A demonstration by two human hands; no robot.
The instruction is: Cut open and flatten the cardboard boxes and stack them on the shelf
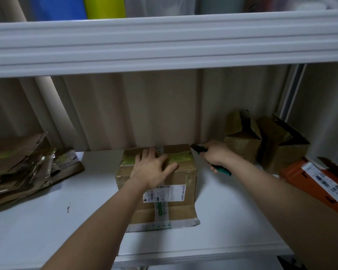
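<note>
1. White and wide, the shelf (pixel 47 221) holds everything, with a beige ridged wall behind it and another shelf board overhead.
2. One cardboard box (pixel 176 180) sits in the middle of the shelf, near the back wall. It is not cut open yet. Green tape runs across its top, and a white label is stuck on its front side.
3. The left hand (pixel 153 169) lies flat on top of the box, fingers spread. Its grip is loose and open; it holds nothing and only presses down. This likely keeps the box from sliding while the knife works.
4. The right hand (pixel 216 152) has its grip closed tight around a green utility knife (pixel 209 155). The dark tip of the knife points at the top back right corner of the box, right where the tape ends. That looks like a good place to start a cut along the tape.
5. A pile of flattened boxes (pixel 18 168) lies at the left end of the shelf. The cut box will probably go there when it is flat.
6. More boxes wait on the right: brown open boxes (pixel 261 145) by the wall, and an orange box (pixel 316 184) nearer the front edge. They are well apart from the box being cut, so the hands have room.
7. The knife is close to the left hand, so the cut should go slowly.
</note>
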